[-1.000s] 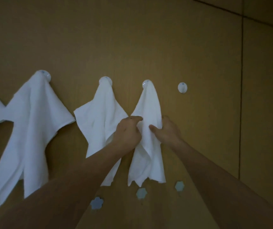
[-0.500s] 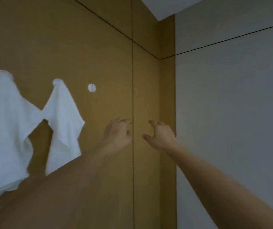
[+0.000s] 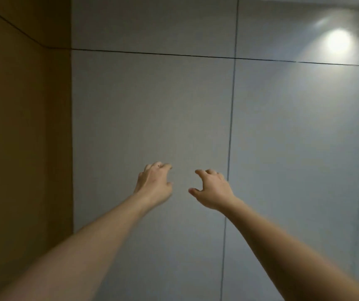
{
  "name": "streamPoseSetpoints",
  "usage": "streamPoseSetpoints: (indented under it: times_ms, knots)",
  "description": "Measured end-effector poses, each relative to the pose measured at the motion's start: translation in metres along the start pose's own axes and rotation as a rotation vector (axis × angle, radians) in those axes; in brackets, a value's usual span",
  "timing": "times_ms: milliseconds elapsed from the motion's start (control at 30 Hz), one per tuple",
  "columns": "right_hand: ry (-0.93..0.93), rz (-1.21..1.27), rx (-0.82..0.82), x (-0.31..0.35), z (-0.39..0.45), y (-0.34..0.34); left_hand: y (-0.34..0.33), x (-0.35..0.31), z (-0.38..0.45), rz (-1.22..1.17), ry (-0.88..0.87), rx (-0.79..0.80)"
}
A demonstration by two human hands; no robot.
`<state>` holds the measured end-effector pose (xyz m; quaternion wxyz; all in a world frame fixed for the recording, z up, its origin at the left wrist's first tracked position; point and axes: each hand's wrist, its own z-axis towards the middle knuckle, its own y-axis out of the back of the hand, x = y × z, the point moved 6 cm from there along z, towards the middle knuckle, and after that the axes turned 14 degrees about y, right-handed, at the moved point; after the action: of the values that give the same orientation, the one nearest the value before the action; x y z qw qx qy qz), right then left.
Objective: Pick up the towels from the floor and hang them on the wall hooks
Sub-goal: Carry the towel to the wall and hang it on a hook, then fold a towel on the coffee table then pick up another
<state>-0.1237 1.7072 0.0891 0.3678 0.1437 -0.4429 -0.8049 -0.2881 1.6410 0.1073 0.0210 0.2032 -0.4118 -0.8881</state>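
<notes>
Left hand (image 3: 154,183) and right hand (image 3: 213,190) both empty, fingers loosely curled, raised before pale grey panelled wall (image 3: 152,116). No towels or hooks in view; probably between towels, hence nothing gripped.

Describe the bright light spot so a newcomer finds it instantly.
Start at the grey panelled wall that fills most of the view, right of the brown wall. Go to its upper right corner, above the horizontal seam. The light spot is the only glowing white patch there.
</notes>
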Motion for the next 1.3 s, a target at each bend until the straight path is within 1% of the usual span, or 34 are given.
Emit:
streamPoseSetpoints:
  times_ms: [133,267,567,733,833,967,1067,1167,1300]
  knots:
    - [-0.151,-0.087,0.014,-0.119,-0.061,0.042,-0.069,-0.126,-0.005,-0.067,-0.118,0.097]
    - [-0.314,-0.158,0.019,-0.219,-0.123,0.078,-0.13,-0.247,-0.019,-0.14,-0.255,0.184]
    - [-0.705,-0.294,0.061,-0.415,-0.27,0.131,-0.267,-0.493,-0.071,-0.277,-0.591,0.369]
    - [-0.904,-0.359,0.072,-0.521,-0.34,0.159,-0.349,-0.619,-0.097,-0.373,-0.732,0.478]
    - [-1.033,-0.366,0.09,-0.582,-0.382,0.17,-0.401,-0.692,-0.117,-0.391,-0.798,0.566]
    - [-1.198,-0.374,0.085,-0.652,-0.447,0.181,-0.467,-0.777,-0.156,-0.384,-0.906,0.692]
    - [-1.33,-0.351,0.081,-0.691,-0.509,0.176,-0.517,-0.827,-0.2,-0.385,-0.969,0.787]
    - [-1.467,-0.311,0.091,-0.726,-0.582,0.161,-0.567,-0.866,-0.256,-0.365,-1.039,0.887]
    - [-1.636,-0.2,0.111,-0.77,-0.682,0.127,-0.637,-0.912,-0.335,-0.276,-1.138,0.993]
